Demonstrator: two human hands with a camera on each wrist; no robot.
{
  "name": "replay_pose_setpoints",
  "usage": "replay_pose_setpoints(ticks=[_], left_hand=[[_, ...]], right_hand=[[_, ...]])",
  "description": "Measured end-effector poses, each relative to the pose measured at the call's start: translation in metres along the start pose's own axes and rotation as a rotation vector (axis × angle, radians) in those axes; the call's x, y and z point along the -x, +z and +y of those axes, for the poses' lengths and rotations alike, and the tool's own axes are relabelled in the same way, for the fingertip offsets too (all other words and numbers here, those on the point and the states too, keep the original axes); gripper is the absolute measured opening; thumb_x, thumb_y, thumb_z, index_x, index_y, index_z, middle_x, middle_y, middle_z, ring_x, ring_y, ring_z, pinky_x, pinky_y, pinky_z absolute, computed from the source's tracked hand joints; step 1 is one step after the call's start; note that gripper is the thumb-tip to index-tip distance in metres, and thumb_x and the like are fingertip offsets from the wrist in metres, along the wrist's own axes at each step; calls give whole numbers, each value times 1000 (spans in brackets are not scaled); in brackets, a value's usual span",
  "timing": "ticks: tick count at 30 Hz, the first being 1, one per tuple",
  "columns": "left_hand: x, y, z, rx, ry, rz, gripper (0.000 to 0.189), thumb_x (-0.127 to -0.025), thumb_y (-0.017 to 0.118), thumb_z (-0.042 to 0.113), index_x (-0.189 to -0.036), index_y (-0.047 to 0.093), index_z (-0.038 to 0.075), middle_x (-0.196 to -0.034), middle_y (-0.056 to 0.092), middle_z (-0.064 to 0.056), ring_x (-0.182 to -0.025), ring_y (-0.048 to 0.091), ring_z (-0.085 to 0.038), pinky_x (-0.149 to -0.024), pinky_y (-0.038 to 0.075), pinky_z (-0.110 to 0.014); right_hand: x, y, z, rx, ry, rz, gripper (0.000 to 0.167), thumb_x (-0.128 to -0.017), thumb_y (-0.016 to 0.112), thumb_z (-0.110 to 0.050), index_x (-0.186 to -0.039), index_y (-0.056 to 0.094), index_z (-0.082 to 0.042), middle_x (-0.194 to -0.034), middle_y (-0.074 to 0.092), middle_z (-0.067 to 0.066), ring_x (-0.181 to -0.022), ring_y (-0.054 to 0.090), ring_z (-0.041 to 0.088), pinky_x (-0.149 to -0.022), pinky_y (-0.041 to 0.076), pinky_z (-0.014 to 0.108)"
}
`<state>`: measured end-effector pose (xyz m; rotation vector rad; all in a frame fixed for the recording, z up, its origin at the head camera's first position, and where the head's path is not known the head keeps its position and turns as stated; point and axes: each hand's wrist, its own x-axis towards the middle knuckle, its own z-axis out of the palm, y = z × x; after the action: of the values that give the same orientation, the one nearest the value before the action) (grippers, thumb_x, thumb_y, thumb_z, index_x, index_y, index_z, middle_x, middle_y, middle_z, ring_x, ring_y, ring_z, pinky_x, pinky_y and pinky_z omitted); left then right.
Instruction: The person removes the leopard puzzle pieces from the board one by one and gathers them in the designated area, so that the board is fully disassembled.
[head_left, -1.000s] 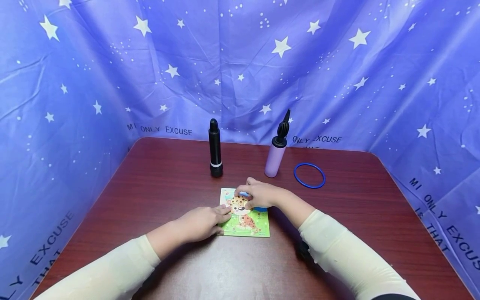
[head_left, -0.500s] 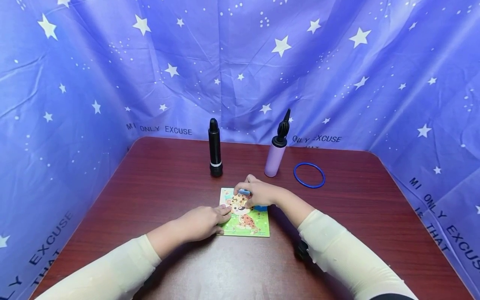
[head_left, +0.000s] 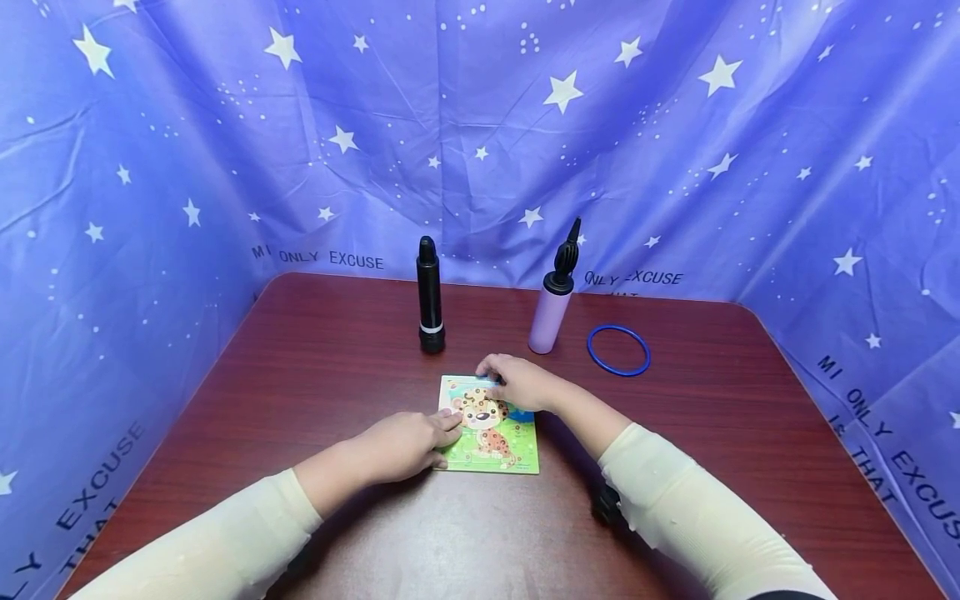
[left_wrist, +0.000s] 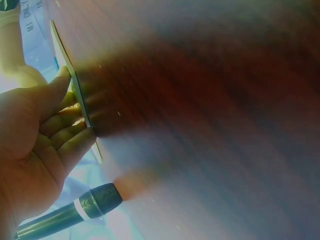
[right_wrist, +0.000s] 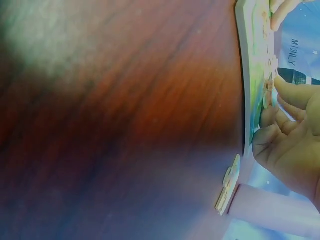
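A square jigsaw puzzle (head_left: pixel 510 450) with a cartoon leopard lies on the table. On its left edge rests my left hand (head_left: pixel 401 446), fingers fairly straight over the picture and thumb at the lower left side. Above the upper right part is my right hand (head_left: pixel 525 383). In the right wrist view its thumb and curled fingers appear to pinch a small puzzle piece (right_wrist: pixel 267 98) at the board's surface; the fingers partly hide it. A loose puzzle piece (right_wrist: pixel 228 185) lies beside the board, near the purple pump, concealed by my right hand in the head view.
Behind the puzzle stand a black cylinder (head_left: pixel 431 292) with a white band and a purple hand pump (head_left: pixel 550 321) with a black nozzle. A blue ring (head_left: pixel 618 351) lies to the right on the brown table (head_left: pixel 315 350). Starry blue cloth (head_left: pixel 390 100) surrounds the table.
My right hand has shifted slightly up and right from the leopard's head, uncovering more of it. The blue bit seen between its fingers earlier is now mostly hidden. My left hand stays put.
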<state>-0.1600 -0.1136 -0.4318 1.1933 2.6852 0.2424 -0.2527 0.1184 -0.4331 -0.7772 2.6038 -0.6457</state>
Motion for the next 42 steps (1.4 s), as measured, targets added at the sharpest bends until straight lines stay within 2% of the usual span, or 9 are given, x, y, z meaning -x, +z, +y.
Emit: replay_pose_setpoints(ticks=[5, 10, 15, 18, 25, 32, 36, 42], left_hand=[[-1, 1, 1, -8, 2, 0, 56, -91, 68, 32, -141, 55, 9, -151, 46, -8, -137, 47, -25, -108, 43, -42], [-1, 1, 2, -13, -5, -10, 56, -91, 68, 32, -141, 54, 10, -151, 46, -8, -137, 47, -25, -108, 44, -43], [-1, -1, 1, -32, -7, -21, 56, -91, 67, 31, -141, 54, 10, -151, 46, -8, -137, 47, -24, -107, 44, -43], [-1, -1, 0, -63, 5, -12, 55, -91, 68, 31, -140, 55, 10, -149, 48, -8, -136, 48, -24, -106, 46, -42], [-3, -3, 2, -97, 18, -11, 54, -91, 68, 32, -139, 56, 10, -149, 49, -9, -135, 49, -25, -105, 46, -41], [-3, -3, 2, -80, 18, -10, 55, -91, 68, 32, -139, 56, 10, -149, 48, -8, -136, 48, -24, -107, 45, -41], [-3, -2, 3, -78, 13, -17, 55, -91, 68, 32, -140, 56, 9, -150, 48, -8, -137, 47, -25, -108, 44, -41], [-2, -2, 3, -91, 12, -21, 54, -91, 67, 32, -140, 56, 10, -150, 47, -8, -137, 47, -24, -107, 45, -40]], right_hand=[[0, 1, 2, -24, 8, 37, 10, -94, 66, -19, -104, 64, -16, -99, 61, -3, -94, 56, 12, -88, 47, 33], [2, -4, 6, -148, -32, 23, 6, -95, 65, -19, -100, 63, -15, -86, 62, -3, -79, 58, 11, -73, 49, 29], [6, -13, 9, -337, -45, 26, 5, -97, 62, -15, -100, 63, -12, -85, 63, 3, -77, 61, 16, -73, 54, 33], [7, -16, 10, -397, -48, 29, 5, -97, 61, -13, -101, 63, -11, -86, 63, 5, -78, 62, 19, -74, 55, 37], [7, -10, 18, -357, -64, 4, 5, -96, 62, -16, -98, 63, -11, -81, 62, 7, -73, 61, 21, -68, 51, 33], [18, -23, 24, -396, -43, -4, 7, -98, 61, -16, -102, 64, -12, -82, 63, 6, -76, 63, 24, -71, 54, 39], [31, -34, 39, -407, -55, -16, 8, -98, 59, -14, -102, 64, -10, -83, 63, 6, -75, 63, 21, -71, 54, 44], [56, -55, 69, -395, -47, -12, 9, -97, 58, -10, -99, 64, -4, -79, 60, 9, -70, 58, 19, -66, 51, 40]])
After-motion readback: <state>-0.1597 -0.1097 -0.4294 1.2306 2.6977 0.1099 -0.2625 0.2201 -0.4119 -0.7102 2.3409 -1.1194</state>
